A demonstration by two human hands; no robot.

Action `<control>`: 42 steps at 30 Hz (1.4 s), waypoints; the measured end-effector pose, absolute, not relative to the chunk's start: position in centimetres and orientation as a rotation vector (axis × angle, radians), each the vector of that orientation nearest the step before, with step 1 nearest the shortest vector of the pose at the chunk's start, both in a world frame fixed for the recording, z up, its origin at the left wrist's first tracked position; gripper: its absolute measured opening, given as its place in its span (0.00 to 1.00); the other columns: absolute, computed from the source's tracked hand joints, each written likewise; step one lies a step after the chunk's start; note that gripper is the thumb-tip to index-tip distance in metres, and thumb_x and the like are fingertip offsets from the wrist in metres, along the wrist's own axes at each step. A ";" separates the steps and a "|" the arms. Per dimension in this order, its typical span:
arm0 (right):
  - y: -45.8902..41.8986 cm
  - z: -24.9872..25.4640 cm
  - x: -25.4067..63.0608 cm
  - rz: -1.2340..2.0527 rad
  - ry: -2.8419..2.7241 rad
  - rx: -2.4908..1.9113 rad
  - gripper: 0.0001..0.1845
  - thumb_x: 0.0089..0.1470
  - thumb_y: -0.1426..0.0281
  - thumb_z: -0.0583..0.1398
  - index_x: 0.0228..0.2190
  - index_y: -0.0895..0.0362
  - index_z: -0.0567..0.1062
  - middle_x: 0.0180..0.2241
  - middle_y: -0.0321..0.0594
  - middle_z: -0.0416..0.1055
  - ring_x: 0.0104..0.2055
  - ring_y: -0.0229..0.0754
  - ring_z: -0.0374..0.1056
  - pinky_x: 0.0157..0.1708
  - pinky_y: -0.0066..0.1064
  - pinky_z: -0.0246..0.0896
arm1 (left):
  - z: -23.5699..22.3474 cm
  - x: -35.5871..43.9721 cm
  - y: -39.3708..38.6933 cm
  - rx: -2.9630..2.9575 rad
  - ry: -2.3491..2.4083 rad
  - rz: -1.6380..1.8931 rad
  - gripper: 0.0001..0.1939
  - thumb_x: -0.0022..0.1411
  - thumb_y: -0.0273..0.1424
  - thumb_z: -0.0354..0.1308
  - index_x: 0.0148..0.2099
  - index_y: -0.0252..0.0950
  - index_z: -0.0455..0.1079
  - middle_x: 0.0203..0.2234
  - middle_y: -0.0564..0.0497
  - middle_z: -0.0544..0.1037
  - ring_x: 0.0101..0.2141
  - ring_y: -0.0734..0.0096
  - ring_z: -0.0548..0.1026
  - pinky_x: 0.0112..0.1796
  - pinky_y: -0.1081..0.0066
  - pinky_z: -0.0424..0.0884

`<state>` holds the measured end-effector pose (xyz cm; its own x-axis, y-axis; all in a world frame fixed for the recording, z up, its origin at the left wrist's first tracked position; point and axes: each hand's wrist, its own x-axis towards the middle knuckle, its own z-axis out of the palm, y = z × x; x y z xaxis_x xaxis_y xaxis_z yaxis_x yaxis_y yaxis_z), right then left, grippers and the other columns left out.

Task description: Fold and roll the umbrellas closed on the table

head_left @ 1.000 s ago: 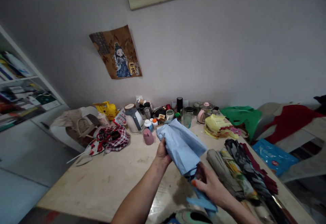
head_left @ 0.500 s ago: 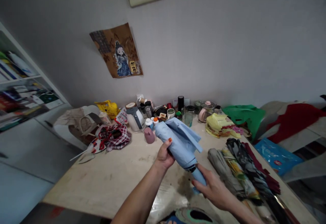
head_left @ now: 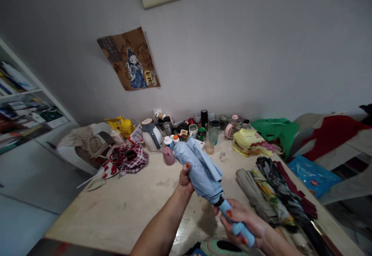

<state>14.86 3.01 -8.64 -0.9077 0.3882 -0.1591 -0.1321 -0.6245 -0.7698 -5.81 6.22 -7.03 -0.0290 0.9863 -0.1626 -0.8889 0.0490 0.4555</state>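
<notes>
A light blue folding umbrella [head_left: 197,170] is held at a slant above the table, its canopy gathered round the shaft with one loose fold on the right side. My left hand [head_left: 186,178] is closed round the canopy from the left, thumb on top, other fingers hidden beneath. Lower right, my right hand [head_left: 241,221] wraps round the umbrella's blue handle, whose end sticks out below the fingers. Several folded umbrellas lie side by side to the right, among them a grey umbrella [head_left: 255,194] and a black patterned umbrella [head_left: 281,186].
Along the wall stand a white kettle [head_left: 152,136], a pink cup [head_left: 168,156], a glass [head_left: 209,145] and a pink-lidded pot [head_left: 235,123]. A checked cloth bag [head_left: 135,159] lies left; a yellow bag [head_left: 248,141] lies right. Chairs flank the table [head_left: 116,209].
The umbrella has tilted and come slightly lower. My right hand has shifted along the handle and its grip is turned, so more of the handle shows. My left hand still holds the canopy.
</notes>
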 end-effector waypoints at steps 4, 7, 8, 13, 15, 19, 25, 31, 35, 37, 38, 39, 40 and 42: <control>3.4 -9.6 14.9 2.580 -1.092 -0.388 0.29 0.41 0.50 0.64 0.37 0.59 0.68 0.16 0.25 0.59 0.09 0.25 0.47 0.11 0.20 0.42 | -5.9 -5.4 6.7 0.312 0.522 1.477 0.18 0.43 0.32 0.64 0.38 0.30 0.73 0.30 0.43 0.80 0.34 0.57 0.79 0.47 0.57 0.70; 3.9 -8.6 15.0 2.148 -1.496 -0.776 0.25 0.44 0.54 0.63 0.38 0.59 0.68 0.21 0.30 0.63 0.17 0.29 0.55 0.17 0.22 0.51 | -5.1 -5.1 7.2 0.201 0.660 1.554 0.12 0.46 0.28 0.63 0.35 0.31 0.71 0.26 0.46 0.80 0.28 0.64 0.78 0.42 0.63 0.73; 4.0 -8.2 15.1 1.919 -1.657 -0.916 0.24 0.44 0.57 0.63 0.40 0.58 0.67 0.23 0.31 0.64 0.21 0.32 0.58 0.21 0.24 0.54 | -4.9 -5.0 7.3 0.166 0.708 1.582 0.11 0.46 0.27 0.63 0.36 0.31 0.71 0.25 0.48 0.80 0.27 0.66 0.78 0.42 0.63 0.73; 4.0 -7.0 15.1 1.396 -1.997 -1.191 0.14 0.47 0.60 0.60 0.32 0.56 0.66 0.22 0.30 0.58 0.22 0.34 0.58 0.22 0.26 0.55 | -4.8 -5.0 7.3 0.141 0.757 1.592 0.16 0.46 0.28 0.66 0.39 0.32 0.70 0.27 0.50 0.80 0.28 0.66 0.77 0.45 0.62 0.72; 4.1 -7.1 15.1 1.742 -1.882 -1.037 0.14 0.48 0.59 0.60 0.30 0.56 0.64 0.20 0.28 0.56 0.17 0.30 0.54 0.17 0.23 0.50 | -5.0 -5.3 6.9 0.190 0.680 1.543 0.19 0.42 0.28 0.68 0.39 0.32 0.70 0.27 0.49 0.79 0.30 0.65 0.77 0.45 0.62 0.71; 4.1 -8.9 15.0 2.436 -1.356 -0.582 0.23 0.43 0.56 0.66 0.34 0.58 0.65 0.17 0.25 0.58 0.11 0.25 0.48 0.11 0.19 0.42 | -5.1 -5.5 6.2 0.414 0.401 1.477 0.27 0.39 0.32 0.70 0.44 0.34 0.69 0.30 0.50 0.77 0.34 0.63 0.76 0.43 0.61 0.70; 4.0 -12.5 14.6 2.673 -1.042 -0.285 0.25 0.42 0.55 0.68 0.35 0.59 0.68 0.16 0.25 0.59 0.10 0.25 0.48 0.10 0.19 0.40 | -4.5 -4.8 6.3 0.518 0.332 1.435 0.22 0.38 0.34 0.70 0.38 0.35 0.69 0.23 0.55 0.71 0.28 0.72 0.73 0.37 0.68 0.70; 6.1 -9.8 14.8 1.955 -1.637 -0.713 0.27 0.45 0.56 0.66 0.43 0.59 0.70 0.37 0.43 0.72 0.41 0.44 0.69 0.42 0.33 0.64 | -4.7 -4.2 6.7 0.443 0.853 1.496 0.17 0.38 0.34 0.68 0.29 0.31 0.69 0.20 0.49 0.75 0.23 0.69 0.72 0.30 0.68 0.68; 6.8 -8.0 14.0 1.723 -1.656 -0.814 0.48 0.41 0.53 0.66 0.59 0.57 0.55 0.47 0.49 0.68 0.49 0.51 0.66 0.48 0.41 0.62 | -4.4 -2.3 6.3 0.441 0.978 1.586 0.17 0.35 0.32 0.68 0.29 0.32 0.69 0.18 0.53 0.74 0.20 0.73 0.70 0.26 0.71 0.67; 6.5 -7.6 13.1 1.666 -1.679 -0.833 0.46 0.38 0.58 0.66 0.57 0.58 0.59 0.47 0.49 0.69 0.49 0.51 0.66 0.47 0.40 0.63 | -4.3 -1.2 6.0 0.446 0.993 1.617 0.18 0.34 0.31 0.69 0.30 0.32 0.70 0.18 0.54 0.74 0.20 0.73 0.70 0.25 0.72 0.67; 6.2 -7.5 12.6 1.650 -1.693 -0.867 0.41 0.37 0.61 0.65 0.53 0.58 0.62 0.44 0.47 0.71 0.46 0.49 0.68 0.45 0.38 0.64 | -4.3 -0.8 5.8 0.449 0.999 1.620 0.19 0.33 0.30 0.69 0.31 0.32 0.70 0.18 0.54 0.74 0.20 0.74 0.70 0.25 0.72 0.68; 6.0 -7.5 12.1 1.639 -1.707 -0.929 0.34 0.37 0.64 0.64 0.48 0.59 0.66 0.39 0.44 0.72 0.41 0.47 0.69 0.40 0.36 0.65 | -4.3 -0.5 5.6 0.451 1.006 1.611 0.19 0.32 0.30 0.69 0.30 0.32 0.70 0.18 0.54 0.74 0.19 0.73 0.70 0.24 0.72 0.68; 5.7 -7.5 11.6 1.621 -1.721 -1.009 0.26 0.37 0.66 0.63 0.42 0.59 0.69 0.33 0.41 0.73 0.34 0.44 0.69 0.34 0.33 0.65 | -4.3 -0.3 5.5 0.452 1.013 1.585 0.19 0.32 0.31 0.70 0.30 0.32 0.70 0.17 0.53 0.74 0.19 0.73 0.70 0.24 0.72 0.68; 5.3 -7.7 10.9 1.545 -1.761 -1.161 0.13 0.37 0.69 0.60 0.30 0.58 0.69 0.23 0.35 0.69 0.24 0.39 0.65 0.25 0.29 0.61 | -4.2 -0.3 5.4 0.454 1.012 1.508 0.19 0.32 0.33 0.71 0.27 0.32 0.70 0.16 0.51 0.74 0.18 0.72 0.70 0.23 0.71 0.68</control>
